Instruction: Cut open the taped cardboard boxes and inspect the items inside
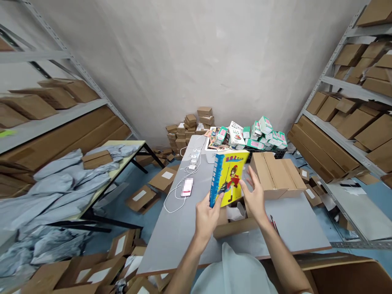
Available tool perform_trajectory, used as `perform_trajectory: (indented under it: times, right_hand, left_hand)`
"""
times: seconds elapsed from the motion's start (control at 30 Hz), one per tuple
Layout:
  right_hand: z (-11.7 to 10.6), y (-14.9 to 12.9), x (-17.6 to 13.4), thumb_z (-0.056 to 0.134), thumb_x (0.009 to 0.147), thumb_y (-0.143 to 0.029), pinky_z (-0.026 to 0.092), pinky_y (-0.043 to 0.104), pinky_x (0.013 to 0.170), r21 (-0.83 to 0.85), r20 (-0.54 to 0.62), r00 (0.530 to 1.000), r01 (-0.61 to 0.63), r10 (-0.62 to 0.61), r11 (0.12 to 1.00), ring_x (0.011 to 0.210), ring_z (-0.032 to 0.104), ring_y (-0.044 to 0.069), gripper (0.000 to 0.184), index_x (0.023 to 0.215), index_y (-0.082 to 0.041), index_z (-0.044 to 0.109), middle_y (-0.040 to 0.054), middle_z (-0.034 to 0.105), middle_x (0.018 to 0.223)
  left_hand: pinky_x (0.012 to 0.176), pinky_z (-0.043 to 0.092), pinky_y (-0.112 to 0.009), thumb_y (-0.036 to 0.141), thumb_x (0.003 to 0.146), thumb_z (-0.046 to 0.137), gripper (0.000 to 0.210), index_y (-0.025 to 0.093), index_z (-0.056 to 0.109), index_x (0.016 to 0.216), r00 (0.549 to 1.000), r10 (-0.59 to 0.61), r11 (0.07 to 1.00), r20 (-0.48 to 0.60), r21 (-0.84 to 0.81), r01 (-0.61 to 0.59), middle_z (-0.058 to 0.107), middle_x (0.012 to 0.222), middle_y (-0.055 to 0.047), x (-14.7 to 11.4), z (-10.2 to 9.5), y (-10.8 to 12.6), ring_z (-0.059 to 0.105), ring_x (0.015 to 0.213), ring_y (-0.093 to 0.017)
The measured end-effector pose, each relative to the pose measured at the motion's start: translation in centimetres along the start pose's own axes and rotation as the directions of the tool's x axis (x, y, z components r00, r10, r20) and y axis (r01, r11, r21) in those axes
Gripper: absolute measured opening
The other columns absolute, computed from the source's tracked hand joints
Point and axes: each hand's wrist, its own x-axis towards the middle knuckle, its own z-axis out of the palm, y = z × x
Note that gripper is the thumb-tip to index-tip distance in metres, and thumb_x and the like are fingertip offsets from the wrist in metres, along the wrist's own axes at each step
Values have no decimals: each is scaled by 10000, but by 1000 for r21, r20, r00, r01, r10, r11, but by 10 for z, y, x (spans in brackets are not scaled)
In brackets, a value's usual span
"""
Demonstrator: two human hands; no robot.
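Observation:
A yellow book [230,175] with a blue spine and a cartoon figure on its cover is held up above the table. My left hand [207,215] grips its lower left corner, thumb on the cover. At the book's right edge, my right hand [253,196] has its fingers spread, the thumb at the cover's edge; whether it bears any of the weight I cannot tell. Beneath the book stands an open cardboard box [237,227] with white wrapping material [236,213] inside, partly hidden by the book and my hands.
Closed cartons [277,173] stand on the right of the grey table [171,241]. Behind are a white bin [210,156] of books and green-white boxes [266,124]. A phone [187,187] with cables lies left, pens [273,223] right. Shelves of cartons flank both sides; grey parcels [61,179] cover another table.

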Motion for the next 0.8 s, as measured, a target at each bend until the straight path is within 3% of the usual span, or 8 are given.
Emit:
perform_trajectory:
  times: [0.13, 0.23, 0.33, 0.5, 0.57, 0.63, 0.7, 0.8]
  right_hand:
    - [26, 0, -25, 869, 911, -618, 644, 507, 1161, 22, 123, 992, 29, -32, 999, 1421, 729, 357, 761, 1536, -212, 720, 168, 734, 1559]
    - [39, 3, -27, 942, 811, -639, 707, 479, 1018, 14, 109, 991, -77, 75, 997, 1135, 846, 353, 643, 1252, -181, 845, 159, 869, 1261]
    - [30, 5, -11, 915, 786, -730, 725, 482, 944, 90, -40, 984, -167, 171, 982, 1022, 864, 363, 642, 1065, -155, 855, 179, 887, 1138]
    - [-11, 1, 11, 990, 707, -727, 747, 503, 875, 191, 183, 946, -301, 267, 934, 998, 874, 397, 679, 1093, -188, 847, 150, 888, 1144]
    - [-19, -2, 11, 1022, 689, -693, 750, 518, 874, 192, 266, 920, -343, 287, 920, 1016, 873, 417, 660, 1106, -210, 852, 137, 886, 1153]
    - [-20, -4, 11, 1033, 687, -676, 748, 528, 895, 189, 293, 913, -345, 283, 919, 1059, 868, 430, 649, 1118, -225, 853, 131, 885, 1157]
    - [-17, -4, 11, 1030, 684, -688, 744, 530, 916, 180, 299, 910, -349, 287, 920, 1083, 864, 432, 657, 1117, -228, 850, 130, 886, 1150]
    - [-12, 0, 14, 1022, 669, -720, 739, 522, 944, 168, 301, 897, -383, 323, 908, 1072, 868, 418, 682, 1100, -224, 840, 131, 885, 1170]
  left_hand:
    - [1016, 691, -367, 341, 1121, 570, 375, 191, 798, 1379, 944, 323, 911, -72, 294, -289, 872, 1264, -126, -4, 12, -24, 853, 1164, -292]
    - [1244, 588, -451, 182, 1095, 507, 573, 211, 621, 1656, 865, 495, 786, 80, 382, -485, 731, 1569, -140, -13, 24, -37, 672, 1511, -299]
    - [1339, 491, -543, 251, 1071, 630, 699, 240, 489, 1755, 827, 486, 778, 282, 291, -557, 544, 1757, -148, -14, 24, -41, 474, 1675, -336]
    - [1350, 449, -589, 569, 982, 820, 821, 228, 568, 1684, 994, 100, 992, 47, 70, -104, 467, 1803, -195, 15, -9, -35, 446, 1684, -400]
    - [1234, 579, -580, 705, 898, 852, 926, 183, 620, 1627, 976, -117, 981, 186, -134, 143, 593, 1696, -236, 26, -21, -29, 578, 1578, -453]
    - [1075, 684, -552, 749, 838, 882, 882, 170, 730, 1487, 893, -220, 920, 392, -220, 323, 765, 1485, -228, 32, -27, -22, 733, 1394, -465]
    - [993, 714, -531, 721, 792, 931, 787, 175, 800, 1343, 852, -256, 896, 457, -219, 387, 850, 1304, -192, 33, -26, -15, 799, 1265, -451]
    - [972, 716, -515, 688, 763, 961, 715, 169, 823, 1234, 865, -263, 891, 427, -236, 388, 874, 1207, -177, 29, -20, -7, 820, 1201, -434]
